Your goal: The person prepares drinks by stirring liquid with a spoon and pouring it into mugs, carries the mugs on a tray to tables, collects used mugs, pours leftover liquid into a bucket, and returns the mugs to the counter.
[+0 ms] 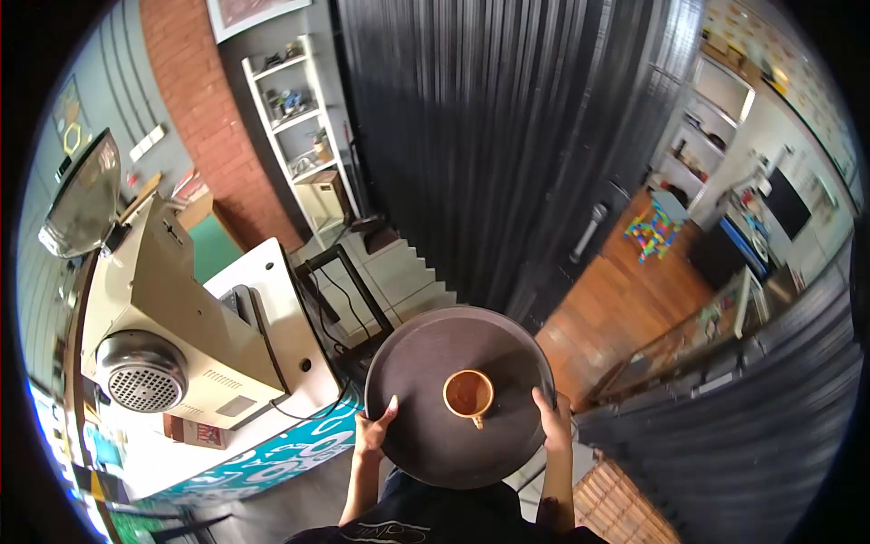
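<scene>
A round dark brown serving tray [426,453] is held level in front of my body. My left hand [372,431] grips its left rim, thumb on top and fingers underneath. On the opposite rim, my right hand [555,420] holds in the same way, its fingers mostly hidden below. An orange-brown cup [468,393] stands upright near the tray's middle, its small handle pointing toward me. Neither hand touches the cup. What the cup holds, if anything, I cannot make out.
Left of me, a cream coffee grinder [181,317] stands on a white counter [313,363] with a cable hanging off it. A dark corrugated partition [453,136] rises ahead. White shelves [294,118] are at the back left. Wooden flooring [598,335] lies to the right, with a colourful stool [657,227].
</scene>
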